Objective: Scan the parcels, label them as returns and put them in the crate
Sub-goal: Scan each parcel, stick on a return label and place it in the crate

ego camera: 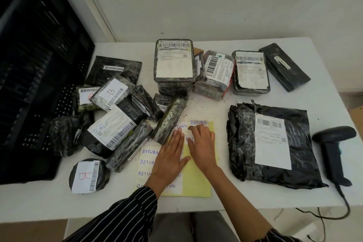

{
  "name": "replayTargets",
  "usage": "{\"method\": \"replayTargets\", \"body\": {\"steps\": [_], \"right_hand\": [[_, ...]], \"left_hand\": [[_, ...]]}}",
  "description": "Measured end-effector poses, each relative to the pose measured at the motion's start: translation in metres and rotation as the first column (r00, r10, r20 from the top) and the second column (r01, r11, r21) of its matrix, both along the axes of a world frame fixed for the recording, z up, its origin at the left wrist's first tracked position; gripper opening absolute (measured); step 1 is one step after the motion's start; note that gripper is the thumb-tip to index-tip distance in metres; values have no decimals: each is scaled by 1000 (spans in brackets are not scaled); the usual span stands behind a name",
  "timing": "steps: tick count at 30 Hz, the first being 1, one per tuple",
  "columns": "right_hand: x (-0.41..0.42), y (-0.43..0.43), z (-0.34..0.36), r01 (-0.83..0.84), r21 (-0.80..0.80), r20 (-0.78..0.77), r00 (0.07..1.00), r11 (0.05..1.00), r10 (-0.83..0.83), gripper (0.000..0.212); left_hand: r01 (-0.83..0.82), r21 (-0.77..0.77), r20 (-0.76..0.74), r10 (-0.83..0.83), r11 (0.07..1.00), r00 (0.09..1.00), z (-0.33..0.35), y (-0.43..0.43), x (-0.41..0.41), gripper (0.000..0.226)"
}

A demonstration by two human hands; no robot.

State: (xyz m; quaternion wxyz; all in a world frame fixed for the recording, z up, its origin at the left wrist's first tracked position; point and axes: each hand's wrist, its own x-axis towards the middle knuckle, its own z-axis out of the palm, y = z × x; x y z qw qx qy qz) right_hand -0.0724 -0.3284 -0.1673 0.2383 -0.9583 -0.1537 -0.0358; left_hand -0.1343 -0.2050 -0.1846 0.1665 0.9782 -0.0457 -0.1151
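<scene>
- The left grip (170,156), a bare hand below a striped sleeve (125,212), lies flat and open on the label sheet (198,179), fingers straight and pressed on it, holding nothing.
- The right grip (200,143) has its fingers (193,129) curled onto the lower edge of one RETURN label (198,123) at the sheet's far end and holds it there. The thumb is hidden.
- That label's top edge reaches past the far edge of the yellow backing.
- The sheet lies on the white counter (255,198) at the near middle. More hand-written RETURN labels show in a column to the left of the left grip.
- A heap of black-wrapped parcels (117,124) lies left of the sheet, some overlapping; one long parcel (170,120) touches the sheet's far left corner.
- A round parcel marked B (86,177) lies apart near the front edge.
- A row of parcels (174,61) with barcoded labels stands along the far side of the counter.
- A large flat parcel (275,143) lies right of the sheet, with the black scanner (334,147) just beside it at the counter's right edge, its cable trailing off the front.
- The black crate (39,84) stands at the left end of the counter, against the heap.
</scene>
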Motion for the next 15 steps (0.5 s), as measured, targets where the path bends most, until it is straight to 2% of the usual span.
{"method": "replayTargets", "body": {"steps": [4,10,15], "right_hand": [[2,-1,-1,-16,10,16,1000,1000,16,20],[5,-2,-1,-80,29,39,996,996,79,30],[8,-4,-3,-100,5,12,995,995,100,15]], "left_hand": [[-10,9,59,9,1000,998,-4,0,-1,73],[-25,24,89,23,999,996,-8,-1,-2,73],[-19,23,90,17,1000,996,-8,-2,-1,73]]}}
